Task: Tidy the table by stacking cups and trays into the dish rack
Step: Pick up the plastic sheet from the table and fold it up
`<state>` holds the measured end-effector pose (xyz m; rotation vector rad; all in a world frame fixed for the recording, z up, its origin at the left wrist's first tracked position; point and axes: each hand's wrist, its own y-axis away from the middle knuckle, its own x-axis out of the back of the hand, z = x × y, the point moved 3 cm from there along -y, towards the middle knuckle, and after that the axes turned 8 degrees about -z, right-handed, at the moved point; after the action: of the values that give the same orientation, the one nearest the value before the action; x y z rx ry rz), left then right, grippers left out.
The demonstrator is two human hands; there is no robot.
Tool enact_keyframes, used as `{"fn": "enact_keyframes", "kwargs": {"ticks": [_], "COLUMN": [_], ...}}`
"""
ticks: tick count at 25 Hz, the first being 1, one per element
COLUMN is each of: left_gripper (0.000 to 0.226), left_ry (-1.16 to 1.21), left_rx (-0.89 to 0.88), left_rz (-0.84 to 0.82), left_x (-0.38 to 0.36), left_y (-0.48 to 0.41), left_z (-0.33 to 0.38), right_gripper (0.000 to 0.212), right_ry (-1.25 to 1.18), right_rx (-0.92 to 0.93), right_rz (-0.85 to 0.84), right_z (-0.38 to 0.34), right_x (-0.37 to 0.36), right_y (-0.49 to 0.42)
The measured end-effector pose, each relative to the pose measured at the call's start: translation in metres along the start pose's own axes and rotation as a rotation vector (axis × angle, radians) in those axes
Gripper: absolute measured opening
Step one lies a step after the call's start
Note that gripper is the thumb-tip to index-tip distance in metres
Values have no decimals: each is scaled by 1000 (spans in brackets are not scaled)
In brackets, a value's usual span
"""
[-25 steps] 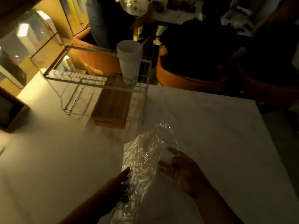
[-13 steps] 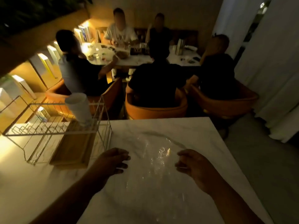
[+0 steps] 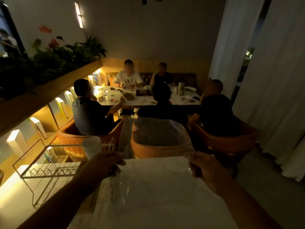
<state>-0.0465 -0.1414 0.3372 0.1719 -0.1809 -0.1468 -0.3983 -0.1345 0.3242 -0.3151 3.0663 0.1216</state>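
Both hands are raised over the table [image 3: 165, 204] with a sheet of clear plastic [image 3: 161, 134] stretched between them. The left hand [image 3: 105, 163] has its fingers curled round the sheet's left edge. The right hand [image 3: 202, 168] is closed in a fist on the right edge. The plastic's upper edge stands above the hands in front of an orange chair [image 3: 158, 151], and its lower part hangs toward the tabletop. Fine creases show along its left side, just below the left hand. The wire dish rack [image 3: 47, 169] stands on the left part of the table, close to the far edge. A white cup [image 3: 92, 146] stands upright at its far right corner, just beyond the left hand. The left forearm crosses in front of the rack's right end, so what lies in that end cannot be made out. Between the arms the pale tabletop is bare out to its far edge, where the orange chairs stand close. To the right the table edge drops to open floor [image 3: 264, 187], with long curtains [image 3: 272, 96] beyond.
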Motion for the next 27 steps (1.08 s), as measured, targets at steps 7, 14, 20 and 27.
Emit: {"fn": "enact_keyframes", "kwargs": {"ticks": [7, 14, 20, 27], "left_gripper": [43, 24, 35, 31], "left_ry": [-40, -50, -231, -597], "left_rx": [-101, -95, -294, -635], "left_rz": [-57, -151, -145, 107], "left_x": [43, 69, 56, 30], "left_y": [-20, -38, -28, -11], "left_z": [16, 17, 46, 95], "right_gripper": [23, 41, 34, 31], "right_ry": [-69, 163, 209, 593], "right_rx": [57, 56, 36, 144], "right_rz": [17, 12, -18, 80], "right_z": [-29, -23, -25, -64], "right_x": [-34, -34, -29, -53], "right_y": [-20, -30, -29, -12]}}
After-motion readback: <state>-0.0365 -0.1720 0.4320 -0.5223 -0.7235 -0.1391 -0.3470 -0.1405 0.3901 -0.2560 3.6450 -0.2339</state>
